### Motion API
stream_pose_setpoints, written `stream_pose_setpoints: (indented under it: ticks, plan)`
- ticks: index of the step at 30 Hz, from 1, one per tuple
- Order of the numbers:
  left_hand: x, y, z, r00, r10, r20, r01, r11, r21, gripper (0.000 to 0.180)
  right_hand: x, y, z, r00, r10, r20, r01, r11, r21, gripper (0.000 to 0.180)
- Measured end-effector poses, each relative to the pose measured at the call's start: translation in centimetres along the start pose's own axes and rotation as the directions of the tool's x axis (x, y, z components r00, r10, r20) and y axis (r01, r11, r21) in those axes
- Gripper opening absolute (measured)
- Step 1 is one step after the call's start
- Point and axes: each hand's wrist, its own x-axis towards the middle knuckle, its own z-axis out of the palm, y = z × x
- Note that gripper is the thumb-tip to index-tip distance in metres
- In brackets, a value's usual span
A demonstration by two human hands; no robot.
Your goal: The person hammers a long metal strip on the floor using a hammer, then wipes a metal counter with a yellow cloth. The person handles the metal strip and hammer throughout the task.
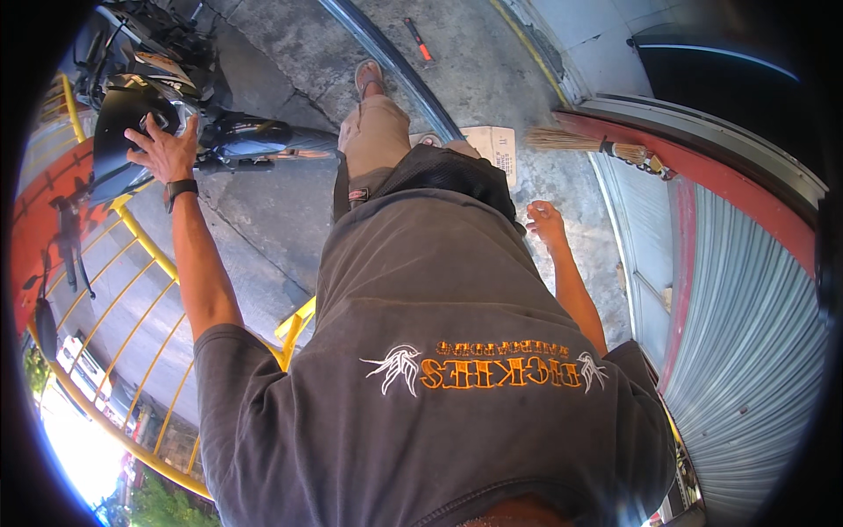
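Note:
My left hand (162,149), with a black watch on its wrist, lies flat with fingers spread on the black rear panel of a motorcycle (132,114) at the upper left. It rests there without gripping. The motorcycle's dark body (255,140) stretches right toward my leg in tan shorts (373,132). My right hand (546,220) hangs beside my hip with fingers loosely curled, holding nothing and touching nothing. My dark grey shirt fills the lower middle and hides the ground below it.
A yellow metal railing (132,228) runs along the left behind the motorcycle. On the concrete lie a dark hose (395,61), a red-handled tool (420,39), a flat cardboard piece (496,145) and a straw broom (580,140). A grey roller shutter (746,334) stands at the right.

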Motion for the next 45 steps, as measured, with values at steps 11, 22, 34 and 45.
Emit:
stream_pose_setpoints:
  ticks: [11,22,34,45]
  plan:
    - [-0.1,-0.7,0.4,0.999,0.040,-0.022,-0.040,0.999,-0.003,0.097,0.3,0.8,1.8,0.999,-0.048,-0.017,0.048,0.999,0.014,0.045]
    - [0.1,-0.4,0.1,0.998,0.068,-0.010,-0.068,0.998,0.009,0.096,1.4,-0.1,3.1,0.998,-0.057,0.000,0.057,0.998,0.008,0.045]
    - [1.5,-2.4,2.5,0.993,0.095,0.073,-0.103,0.988,0.114,0.114,-2.6,1.7,5.7,1.000,-0.003,0.014,0.003,1.000,-0.027,0.049]
    - [1.9,-2.3,2.0,0.985,0.124,0.122,-0.137,0.985,0.106,0.134,-14.6,17.1,12.3,0.962,0.272,-0.019,-0.268,0.956,0.123,0.044]
